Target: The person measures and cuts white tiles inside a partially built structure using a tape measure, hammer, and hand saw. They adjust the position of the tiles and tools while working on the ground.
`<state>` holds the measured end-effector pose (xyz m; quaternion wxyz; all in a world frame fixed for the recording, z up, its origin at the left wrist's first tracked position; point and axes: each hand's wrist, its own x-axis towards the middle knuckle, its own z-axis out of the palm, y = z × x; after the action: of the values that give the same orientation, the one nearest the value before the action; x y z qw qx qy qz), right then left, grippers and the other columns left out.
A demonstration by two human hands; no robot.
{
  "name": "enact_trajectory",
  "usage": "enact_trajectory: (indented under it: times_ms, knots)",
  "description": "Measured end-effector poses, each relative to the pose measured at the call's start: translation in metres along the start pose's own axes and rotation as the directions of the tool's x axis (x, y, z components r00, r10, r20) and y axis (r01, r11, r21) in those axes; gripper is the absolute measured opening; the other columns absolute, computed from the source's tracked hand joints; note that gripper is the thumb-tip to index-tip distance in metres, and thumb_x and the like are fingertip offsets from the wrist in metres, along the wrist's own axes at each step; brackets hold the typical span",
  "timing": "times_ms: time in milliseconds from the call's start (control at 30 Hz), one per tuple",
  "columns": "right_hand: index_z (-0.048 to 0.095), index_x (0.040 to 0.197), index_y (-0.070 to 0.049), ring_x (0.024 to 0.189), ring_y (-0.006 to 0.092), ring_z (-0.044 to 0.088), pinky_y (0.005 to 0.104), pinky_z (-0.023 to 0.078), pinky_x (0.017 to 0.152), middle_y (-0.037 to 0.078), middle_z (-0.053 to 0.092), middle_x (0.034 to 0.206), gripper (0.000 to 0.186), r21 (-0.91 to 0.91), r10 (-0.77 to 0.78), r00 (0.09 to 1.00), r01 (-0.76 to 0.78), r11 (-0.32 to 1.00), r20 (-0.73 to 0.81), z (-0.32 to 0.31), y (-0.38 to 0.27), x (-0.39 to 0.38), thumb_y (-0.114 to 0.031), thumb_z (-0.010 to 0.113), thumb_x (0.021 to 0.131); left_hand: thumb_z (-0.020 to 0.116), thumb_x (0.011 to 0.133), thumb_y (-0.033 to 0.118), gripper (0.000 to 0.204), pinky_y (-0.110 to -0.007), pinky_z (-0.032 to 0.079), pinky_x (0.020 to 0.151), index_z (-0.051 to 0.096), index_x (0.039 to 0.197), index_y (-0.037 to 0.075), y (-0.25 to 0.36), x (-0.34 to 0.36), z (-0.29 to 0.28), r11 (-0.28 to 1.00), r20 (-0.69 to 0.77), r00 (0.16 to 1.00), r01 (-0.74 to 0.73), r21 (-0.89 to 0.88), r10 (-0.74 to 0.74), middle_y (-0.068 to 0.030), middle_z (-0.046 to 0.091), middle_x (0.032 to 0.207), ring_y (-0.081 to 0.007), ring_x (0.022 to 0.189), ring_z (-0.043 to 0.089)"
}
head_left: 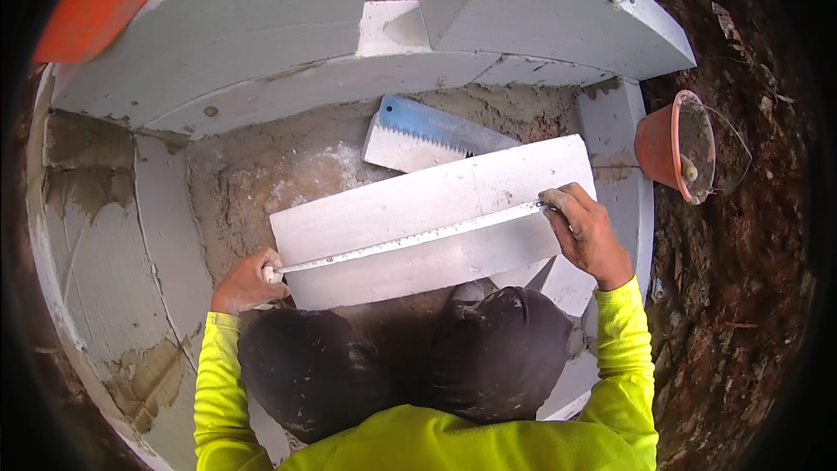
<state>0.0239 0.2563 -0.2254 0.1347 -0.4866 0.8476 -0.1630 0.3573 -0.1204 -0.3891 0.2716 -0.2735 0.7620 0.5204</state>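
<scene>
A long white lightweight block (384, 201) lies slantwise in front of my knees. A white tape measure (410, 241) is stretched along its upper face, from the left end almost to the right end. My left hand (247, 283) is closed around the tape's left end, where a small pale part shows between the fingers. Beside the block's right end, my right hand (589, 234) pinches the tape's other end, fingertips on the block. Just beyond the block, a blue saw (436, 124) with coarse teeth rests on a smaller white block (403, 150).
Low walls of pale blocks (261, 30) surround me on the left, far and right sides. An orange bucket (656, 146) with a wire handle stands outside the right wall. A bright orange object (105, 0) is at the upper left. Cut block pieces (567, 286) lie near my right knee.
</scene>
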Motion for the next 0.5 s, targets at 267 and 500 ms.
enact_trajectory:
  times_ms: [267, 500]
  knots:
    - [0.061, 0.114, -0.004, 0.084, 0.0292, 0.066, 0.0345, 0.053, 0.07, 0.012, 0.063, 0.097, 0.039, -0.164, -0.319, 0.885, 0.278, 0.946, -0.34, -0.081, -0.015, 0.068, 0.009, 0.069, 0.078, 0.084, 0.059, 0.021, 0.073, -0.038, 0.048, 0.084, 0.046, 0.119, 0.007, 0.159, -0.016, -0.061, 0.909, -0.189, 0.894, -0.375, 0.183, 0.407, -0.0133, 0.058, 0.104, -0.0278, 0.096, 0.059]
    - [0.065, 0.124, -0.005, 0.088, 0.0187, 0.066, 0.0297, 0.054, 0.076, 0.011, 0.068, 0.101, 0.04, 0.032, -0.259, 0.729, 0.359, 0.933, -0.633, -0.088, -0.009, 0.118, -0.014, 0.075, 0.086, 0.081, 0.064, 0.022, 0.077, -0.037, 0.048, 0.092, 0.042, 0.129, 0.006, 0.317, -0.016, -0.098, 0.677, -0.566, 0.397, -0.571, 0.464, 0.723, -0.0122, 0.055, 0.108, -0.0246, 0.1, 0.058]
